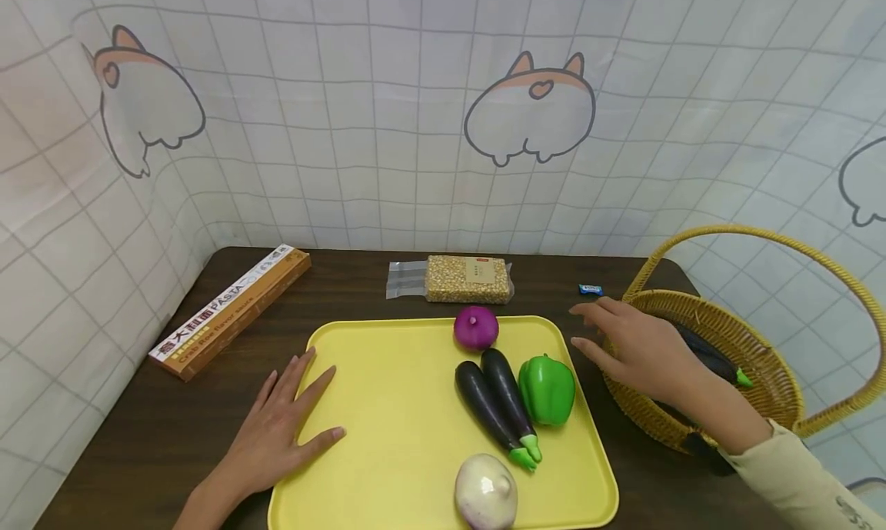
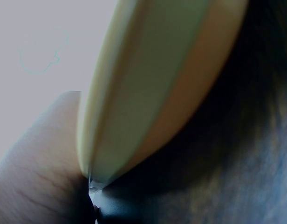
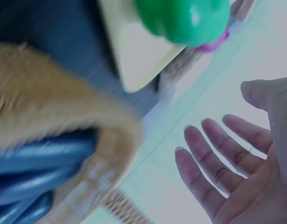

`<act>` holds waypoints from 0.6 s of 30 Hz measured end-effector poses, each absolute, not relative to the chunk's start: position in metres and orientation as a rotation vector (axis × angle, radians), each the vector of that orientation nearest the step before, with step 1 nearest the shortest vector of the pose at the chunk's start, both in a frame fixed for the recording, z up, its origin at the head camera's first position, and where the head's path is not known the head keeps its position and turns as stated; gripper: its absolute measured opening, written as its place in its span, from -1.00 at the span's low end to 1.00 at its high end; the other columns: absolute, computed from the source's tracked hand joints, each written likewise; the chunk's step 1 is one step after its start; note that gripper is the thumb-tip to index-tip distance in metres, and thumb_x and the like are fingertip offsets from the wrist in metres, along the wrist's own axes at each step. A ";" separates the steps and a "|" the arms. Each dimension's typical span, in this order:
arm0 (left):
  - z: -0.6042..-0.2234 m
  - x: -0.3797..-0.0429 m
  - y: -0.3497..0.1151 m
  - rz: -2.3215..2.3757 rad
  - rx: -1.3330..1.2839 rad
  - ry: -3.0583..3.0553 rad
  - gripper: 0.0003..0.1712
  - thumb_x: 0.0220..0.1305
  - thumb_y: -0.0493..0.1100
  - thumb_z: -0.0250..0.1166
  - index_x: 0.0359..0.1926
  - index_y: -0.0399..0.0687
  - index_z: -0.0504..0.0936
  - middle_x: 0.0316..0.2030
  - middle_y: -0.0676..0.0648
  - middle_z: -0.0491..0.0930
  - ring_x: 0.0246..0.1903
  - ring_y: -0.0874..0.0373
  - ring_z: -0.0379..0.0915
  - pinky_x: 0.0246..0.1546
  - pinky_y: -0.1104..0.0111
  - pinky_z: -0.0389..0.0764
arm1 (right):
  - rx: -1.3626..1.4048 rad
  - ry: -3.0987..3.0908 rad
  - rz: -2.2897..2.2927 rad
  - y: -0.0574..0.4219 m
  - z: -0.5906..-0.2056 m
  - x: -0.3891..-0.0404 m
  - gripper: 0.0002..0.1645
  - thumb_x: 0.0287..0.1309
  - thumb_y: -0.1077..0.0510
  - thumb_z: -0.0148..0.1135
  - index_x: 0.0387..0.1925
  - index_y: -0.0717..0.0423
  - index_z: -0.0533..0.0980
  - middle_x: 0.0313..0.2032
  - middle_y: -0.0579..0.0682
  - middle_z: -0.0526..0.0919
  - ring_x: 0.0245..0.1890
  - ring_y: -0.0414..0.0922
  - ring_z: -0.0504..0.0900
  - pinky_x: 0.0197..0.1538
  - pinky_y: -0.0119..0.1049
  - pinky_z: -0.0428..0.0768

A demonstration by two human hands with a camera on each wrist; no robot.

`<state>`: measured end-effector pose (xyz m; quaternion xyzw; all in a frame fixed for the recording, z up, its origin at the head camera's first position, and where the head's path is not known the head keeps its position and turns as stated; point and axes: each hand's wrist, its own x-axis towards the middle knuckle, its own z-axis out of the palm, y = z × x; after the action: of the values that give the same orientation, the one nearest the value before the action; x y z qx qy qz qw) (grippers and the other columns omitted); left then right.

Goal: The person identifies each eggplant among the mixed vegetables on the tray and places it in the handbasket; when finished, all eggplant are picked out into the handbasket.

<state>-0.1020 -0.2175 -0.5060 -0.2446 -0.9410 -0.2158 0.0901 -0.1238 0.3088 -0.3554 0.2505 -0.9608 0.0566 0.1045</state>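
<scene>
My left hand rests with spread fingers on the left edge of a yellow tray. On the tray's right half lie two dark eggplants, a green bell pepper, a purple onion and a round whitish, purple-tinged vegetable. Holding nothing, my right hand hovers over the near-left rim of a wicker basket. Its fingers are apart and relaxed in the right wrist view. Inside the basket are dark eggplants, partly hidden by my arm in the head view.
Behind the tray lies a clear vacuum pack of yellow grains. A long pasta box is at the back left. Near the basket sits a small blue packet. The basket's tall handle arches up at the right.
</scene>
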 end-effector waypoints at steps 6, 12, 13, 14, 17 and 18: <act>-0.503 -0.103 -0.217 -0.635 -0.732 -2.793 -0.01 0.37 0.36 0.35 0.64 0.05 0.29 0.66 -0.23 -0.07 0.58 -0.37 -0.13 0.50 -0.26 -0.09 | 0.867 -2.782 0.183 0.275 -0.364 -0.125 -0.51 0.41 -0.05 0.39 0.24 0.08 0.60 -0.04 0.00 0.66 -0.33 -0.15 0.65 -0.45 -0.22 0.62; -0.502 -0.103 -0.216 -0.642 -0.731 -2.788 -0.02 0.37 0.36 0.35 0.63 0.05 0.30 0.66 -0.22 -0.07 0.58 -0.36 -0.13 0.51 -0.25 -0.10 | 0.975 -2.746 0.139 0.240 -0.377 -0.123 -0.58 0.40 -0.08 0.40 0.14 0.06 0.67 -0.06 -0.02 0.65 -0.19 -0.10 0.64 -0.32 -0.17 0.68; -0.502 -0.103 -0.216 -0.644 -0.730 -2.789 -0.02 0.37 0.36 0.35 0.63 0.05 0.29 0.66 -0.22 -0.07 0.58 -0.36 -0.14 0.51 -0.24 -0.12 | 0.996 -2.742 0.135 0.234 -0.379 -0.123 -0.58 0.41 -0.08 0.40 0.14 0.05 0.67 -0.07 -0.02 0.65 -0.18 -0.09 0.64 -0.30 -0.15 0.69; -0.503 -0.103 -0.216 -0.647 -0.728 -2.789 -0.02 0.37 0.36 0.35 0.63 0.05 0.30 0.66 -0.22 -0.07 0.58 -0.36 -0.14 0.52 -0.23 -0.13 | 1.015 -2.740 0.130 0.229 -0.382 -0.123 -0.59 0.42 -0.10 0.38 0.13 0.03 0.68 -0.06 -0.02 0.66 -0.15 -0.08 0.65 -0.27 -0.14 0.70; -0.504 -0.103 -0.217 -0.649 -0.722 -2.800 -0.01 0.37 0.38 0.35 0.64 0.06 0.29 0.66 -0.22 -0.08 0.59 -0.36 -0.15 0.53 -0.21 -0.15 | 1.074 -2.733 0.118 0.214 -0.390 -0.121 -0.57 0.45 -0.13 0.33 0.15 0.03 0.67 -0.05 -0.03 0.68 -0.10 -0.06 0.66 -0.15 -0.10 0.71; -0.504 -0.103 -0.217 -0.648 -0.721 -2.809 0.00 0.37 0.38 0.34 0.64 0.06 0.28 0.67 -0.22 -0.09 0.59 -0.36 -0.16 0.53 -0.20 -0.17 | 1.092 -2.728 0.112 0.210 -0.392 -0.121 -0.55 0.46 -0.14 0.32 0.16 0.03 0.67 -0.04 -0.03 0.68 -0.09 -0.06 0.66 -0.11 -0.09 0.70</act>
<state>-0.1026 -0.2167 -0.5042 -0.2416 -0.9420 -0.2171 0.0848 -0.1211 0.2101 -0.3924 0.3696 -0.9230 0.0378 0.1003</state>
